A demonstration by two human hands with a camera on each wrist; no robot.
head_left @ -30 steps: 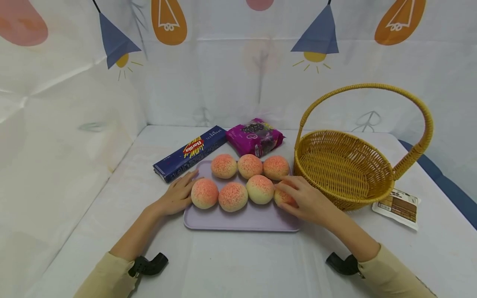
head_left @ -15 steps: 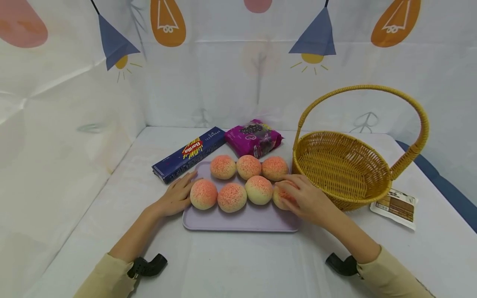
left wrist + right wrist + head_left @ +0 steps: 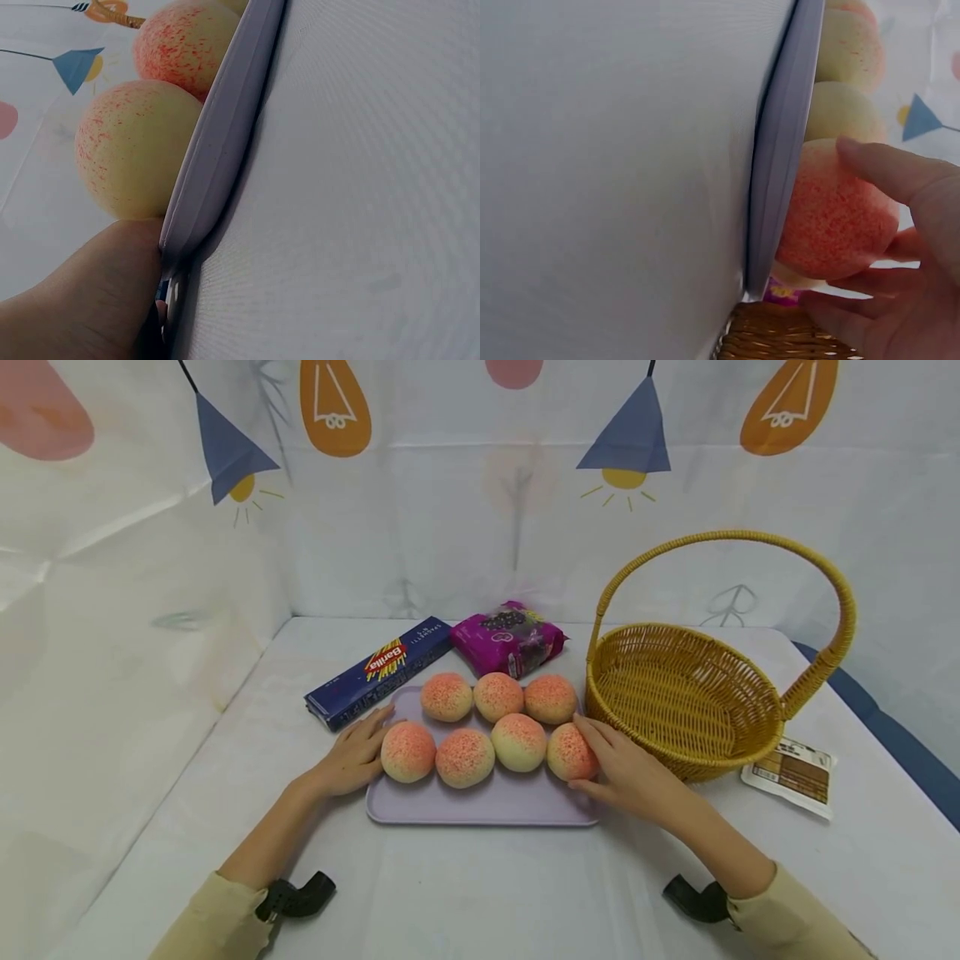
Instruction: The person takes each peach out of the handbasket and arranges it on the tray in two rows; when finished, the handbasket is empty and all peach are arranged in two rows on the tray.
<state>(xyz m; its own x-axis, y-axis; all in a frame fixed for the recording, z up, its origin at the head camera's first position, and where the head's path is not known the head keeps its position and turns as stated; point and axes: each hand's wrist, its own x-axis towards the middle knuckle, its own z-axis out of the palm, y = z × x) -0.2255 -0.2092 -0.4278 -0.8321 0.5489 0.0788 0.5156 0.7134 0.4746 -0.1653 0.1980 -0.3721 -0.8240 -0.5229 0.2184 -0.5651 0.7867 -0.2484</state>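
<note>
In the head view, several peaches stand in two rows on a lilac tray (image 3: pixel 480 810). My right hand (image 3: pixel 626 768) is at the right end of the front row, its thumb and fingers spread about the rightmost peach (image 3: pixel 572 752). In the right wrist view the thumb lies over that peach (image 3: pixel 840 214), with the other fingers on its far side; whether they touch it is hard to tell. On the tray's left edge rests my left hand (image 3: pixel 348 760), fingers extended beside the leftmost front peach (image 3: pixel 408 752). The left wrist view shows the hand (image 3: pixel 97 285) against the tray's corner, under a peach (image 3: pixel 139 150).
A wicker basket (image 3: pixel 682 702) with a tall handle stands close to the tray's right side. Behind the tray lie a blue Barilla spaghetti box (image 3: pixel 378 672) and a purple packet (image 3: pixel 510 639). A brown and white packet (image 3: pixel 791 777) lies right of the basket.
My right hand's fingers have spread and drawn back to the right, uncovering more of the rightmost peach. The left hand stays in place; the view has shifted slightly.
</note>
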